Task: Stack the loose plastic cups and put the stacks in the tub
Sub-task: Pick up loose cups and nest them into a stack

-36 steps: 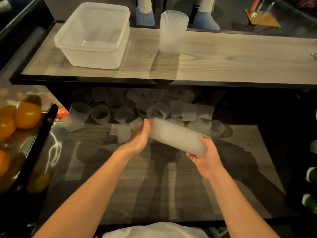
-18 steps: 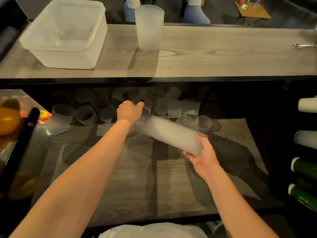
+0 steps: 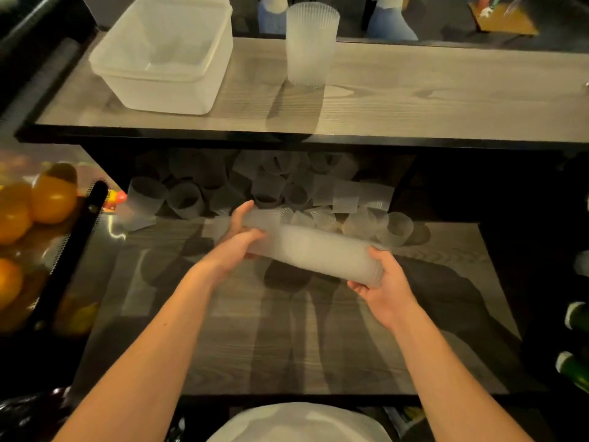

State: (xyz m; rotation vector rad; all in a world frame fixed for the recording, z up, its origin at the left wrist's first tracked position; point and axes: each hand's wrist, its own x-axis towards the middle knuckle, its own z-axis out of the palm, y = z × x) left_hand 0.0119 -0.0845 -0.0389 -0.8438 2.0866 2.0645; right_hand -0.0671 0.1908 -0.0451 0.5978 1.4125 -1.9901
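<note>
1. Head view, far left: oranges [image 3: 38, 202] in a mesh bin with a black rail [image 3: 73, 250], off the left edge of the lower shelf [image 3: 287, 346].
2. Upper shelf [image 3: 414, 100], left end: translucent tub [image 3: 165, 55], nothing visible inside it. Just right of it, near the back edge, 1 tall ribbed stack of cups [image 3: 310, 44] stands upright.
3. Lower shelf, back edge under the upper shelf: loose cups [image 3: 287, 186] piled in a row, some on their sides, some upright; count cannot be told in the dim light.
4. Left hand [image 3: 237, 240]: fingers curled around the left end of the horizontal cup stack [image 3: 314, 250], thumb on top. A cup at that end is blurred; whether it is fully seated cannot be told.
5. The horizontal cup stack is held in the air above the middle of the lower shelf, just in front of the loose cups, its right end slightly lower.
6. Right hand [image 3: 384, 285]: fingers wrapped under and around the right end of that stack, thumb at its end.
7. Far right, off the lower shelf's right edge: green bottles [image 3: 573, 368] lying on their sides.
</note>
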